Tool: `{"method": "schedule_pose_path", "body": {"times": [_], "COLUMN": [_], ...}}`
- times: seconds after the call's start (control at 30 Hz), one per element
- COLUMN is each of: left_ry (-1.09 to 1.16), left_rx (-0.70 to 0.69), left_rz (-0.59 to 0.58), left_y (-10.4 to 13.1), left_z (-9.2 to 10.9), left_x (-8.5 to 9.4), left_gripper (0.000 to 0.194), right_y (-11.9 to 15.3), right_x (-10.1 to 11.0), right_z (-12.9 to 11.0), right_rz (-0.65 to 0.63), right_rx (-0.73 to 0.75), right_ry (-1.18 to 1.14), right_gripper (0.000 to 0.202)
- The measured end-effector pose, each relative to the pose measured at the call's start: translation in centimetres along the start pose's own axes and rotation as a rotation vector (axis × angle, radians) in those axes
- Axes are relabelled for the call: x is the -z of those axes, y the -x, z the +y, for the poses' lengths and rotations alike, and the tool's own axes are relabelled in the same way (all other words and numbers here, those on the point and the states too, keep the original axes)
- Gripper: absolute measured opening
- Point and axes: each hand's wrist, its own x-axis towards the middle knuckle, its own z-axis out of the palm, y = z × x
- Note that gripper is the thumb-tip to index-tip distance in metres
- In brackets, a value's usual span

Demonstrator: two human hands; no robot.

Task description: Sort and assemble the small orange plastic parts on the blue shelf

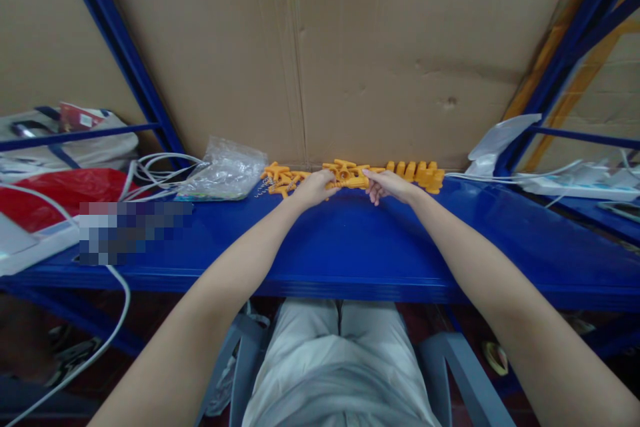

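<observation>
My left hand point(316, 189) and my right hand point(389, 187) meet at the back of the blue table, closed on the two ends of one orange plastic piece point(354, 183). It lies roughly level between them; its exact kind is too small to make out. Thumb and fingertips of the right hand pinch its right end, with the other fingers curled below. Beside my left hand lie several orange T-shaped handles point(278, 170) with thin metal spirals, like corkscrew parts. Behind both hands is a pile of orange parts point(343, 165). Past my right hand stand several orange blocky parts point(417, 170) in a row.
A cardboard sheet point(375, 53) walls off the back. Left of the orange parts lie a clear plastic bag point(227, 167), white cables point(160, 163) and a red bag point(65, 190). A white power strip point(575, 185) sits at the right. Blue posts point(120, 47) frame the table point(350, 247).
</observation>
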Motion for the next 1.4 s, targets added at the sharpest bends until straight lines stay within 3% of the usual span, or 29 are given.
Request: {"method": "schedule_pose_path", "body": {"times": [0.27, 0.47, 0.6, 0.7, 0.77, 0.87, 0.97, 1.03, 1.4], "left_ry": [0.017, 0.041, 0.068, -0.006, -0.107, -0.228, -0.302, -0.342, -0.439], "left_rx": [0.018, 0.008, 0.025, 0.174, 0.34, 0.545, 0.573, 0.536, 0.703], "left_rz": [0.002, 0.023, 0.165, 0.219, 0.178, -0.021, -0.215, -0.258, -0.367], "left_y": [-0.1, 0.0, 0.1, 0.6, 1.1, 2.0, 2.5, 2.4, 1.5], "left_z": [-0.2, -0.6, -1.4, -2.6, -3.7, -5.1, -5.9, -5.9, -0.7], "left_x": [-0.2, -0.3, 0.2, 0.5, 0.5, 0.1, -0.2, -0.2, 3.1], "left_gripper": [0.007, 0.01, 0.035, 0.045, 0.048, 0.047, 0.044, 0.044, 0.048], "right_y": [0.0, 0.1, -0.3, -0.7, -0.9, -1.2, -1.2, -1.0, -0.1], "right_x": [0.0, -0.2, -0.1, 0.2, 0.5, 0.6, 0.4, 0.2, -0.6], "right_z": [0.1, -0.1, -0.3, -0.2, -0.1, 0.1, 0.0, -0.3, -1.3], "right_rz": [0.013, -0.034, 0.091, 0.2, 0.25, 0.31, 0.341, 0.343, 0.4], "right_rx": [-0.018, 0.059, 0.104, 0.148, 0.177, 0.183, 0.169, 0.154, 0.139], "right_ry": [-0.045, -0.2, -0.258, -0.287, -0.291, -0.291, -0.308, -0.307, -0.376], "right_gripper": [0.064, 0.024, 0.014, 0.014, 0.016, 0.02, 0.022, 0.021, 0.01]}}
